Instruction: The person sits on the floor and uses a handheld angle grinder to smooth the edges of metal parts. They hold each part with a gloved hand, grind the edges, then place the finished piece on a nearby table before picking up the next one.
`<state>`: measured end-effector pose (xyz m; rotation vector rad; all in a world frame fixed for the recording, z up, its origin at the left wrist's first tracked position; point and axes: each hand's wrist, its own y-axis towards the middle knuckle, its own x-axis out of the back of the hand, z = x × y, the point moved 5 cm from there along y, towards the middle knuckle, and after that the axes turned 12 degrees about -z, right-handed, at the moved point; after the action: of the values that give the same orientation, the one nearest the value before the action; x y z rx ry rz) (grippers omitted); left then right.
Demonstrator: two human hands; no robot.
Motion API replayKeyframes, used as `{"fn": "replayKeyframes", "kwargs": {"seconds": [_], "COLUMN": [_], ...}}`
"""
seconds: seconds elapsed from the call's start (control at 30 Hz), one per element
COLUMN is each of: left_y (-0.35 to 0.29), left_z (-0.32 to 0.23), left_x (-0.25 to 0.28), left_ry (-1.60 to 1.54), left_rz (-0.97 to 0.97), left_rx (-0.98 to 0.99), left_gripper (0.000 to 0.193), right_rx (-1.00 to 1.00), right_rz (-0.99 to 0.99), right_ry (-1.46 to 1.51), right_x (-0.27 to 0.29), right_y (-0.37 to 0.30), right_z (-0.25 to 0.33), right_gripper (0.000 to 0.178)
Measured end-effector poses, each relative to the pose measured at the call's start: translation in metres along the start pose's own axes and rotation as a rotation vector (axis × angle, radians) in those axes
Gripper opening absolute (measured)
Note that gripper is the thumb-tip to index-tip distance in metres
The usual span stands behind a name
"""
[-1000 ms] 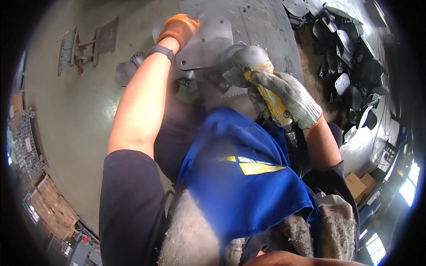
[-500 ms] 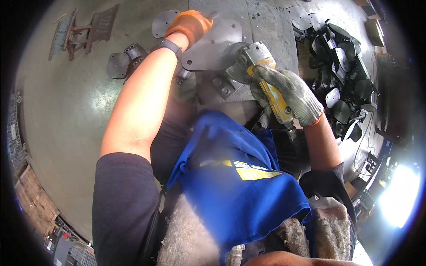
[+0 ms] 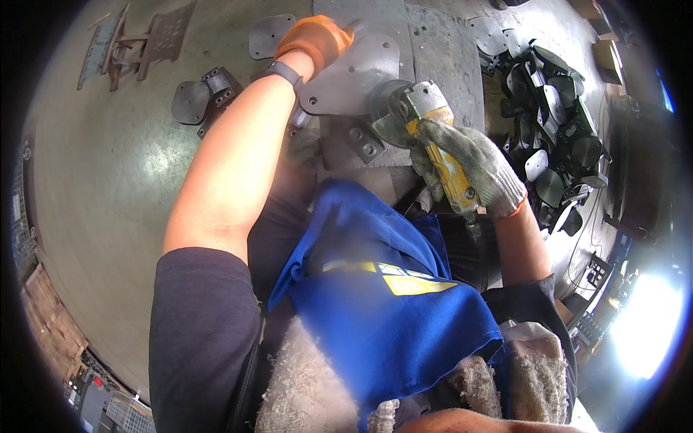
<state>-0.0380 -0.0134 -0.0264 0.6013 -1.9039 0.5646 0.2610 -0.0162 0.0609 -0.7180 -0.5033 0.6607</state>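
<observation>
At nine o'clock lies bare concrete floor (image 3: 108,180), with a small bracketed metal part (image 3: 198,97) toward eleven. The left hand (image 3: 314,40), in an orange glove, is closed over the edge of a flat grey metal plate (image 3: 354,76) at twelve o'clock, pressing it onto the steel workbench (image 3: 440,50). Just right of the plate, the right hand (image 3: 473,162), in a grey knit glove, wraps tightly around a yellow angle grinder (image 3: 433,137), whose disc meets the plate's edge. Dark metal parts (image 3: 556,137) are heaped at two o'clock.
</observation>
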Motion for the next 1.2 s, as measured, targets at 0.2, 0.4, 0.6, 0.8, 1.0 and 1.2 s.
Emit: {"fn": "replayKeyframes", "kwargs": {"seconds": [0.2,0.4,0.6,0.8,1.0,1.2], "left_y": [0.005,-0.003,-0.001,-0.002,-0.003,0.001], "left_z": [0.003,-0.002,0.002,-0.002,-0.003,-0.005], "left_x": [-0.009,0.004,-0.002,-0.001,0.003,0.0], "left_ry": [0.009,0.007,-0.019,-0.019,0.039,0.076], "left_rz": [-0.019,-0.011,0.032,-0.009,0.018,0.035], "left_rx": [-0.051,-0.042,0.005,0.009,-0.041,-0.045], "left_gripper": [0.056,0.054,0.052,0.052,0.053,0.053], "right_rx": [0.138,0.087,0.123,-0.014,0.078,0.542], "right_rz": [0.037,0.016,-0.01,-0.009,0.006,0.088], "right_ry": [-0.14,-0.102,-0.125,-0.035,-0.045,-0.224], "right_x": [0.004,-0.011,-0.014,0.0,-0.003,-0.021], "right_y": [0.009,0.007,0.001,-0.007,-0.005,0.009], "right_z": [-0.002,0.01,0.017,-0.002,0.001,0.02], "right_gripper": [0.05,0.049,0.053,0.049,0.05,0.055]}}
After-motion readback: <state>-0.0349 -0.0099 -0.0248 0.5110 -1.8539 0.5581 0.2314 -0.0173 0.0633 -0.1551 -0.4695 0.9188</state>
